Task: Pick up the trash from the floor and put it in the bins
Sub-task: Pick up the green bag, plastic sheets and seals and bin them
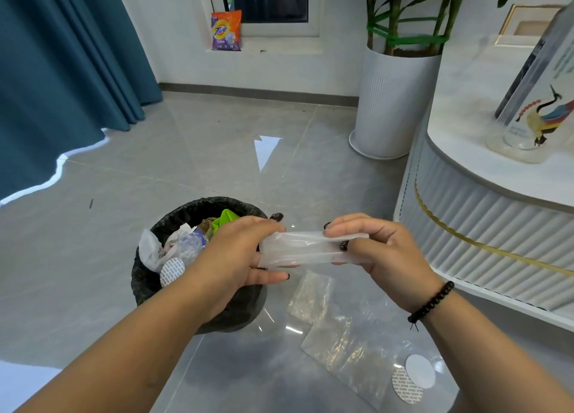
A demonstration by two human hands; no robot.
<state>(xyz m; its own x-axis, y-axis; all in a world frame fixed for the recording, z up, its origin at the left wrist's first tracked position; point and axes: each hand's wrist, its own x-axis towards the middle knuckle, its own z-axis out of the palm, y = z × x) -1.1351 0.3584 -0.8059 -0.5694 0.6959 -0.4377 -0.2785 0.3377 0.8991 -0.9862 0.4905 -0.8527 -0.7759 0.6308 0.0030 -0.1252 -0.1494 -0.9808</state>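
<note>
Clear plastic wrap [310,248] is stretched between the left hand [239,254] and the right hand [380,251], each end being pinched in curled fingers, just right of and above a black-lined bin [149,276] already filled with trash. More plastic sheets [348,347] and two round seals [413,378] are left on the grey floor [192,151], nearer and to the right.

The bin [198,288] is sitting left of the plastic bags [338,335] lying on the floor [217,151]. The planter [391,102] is standing far right, the curtain [56,71] hanging far left.
</note>
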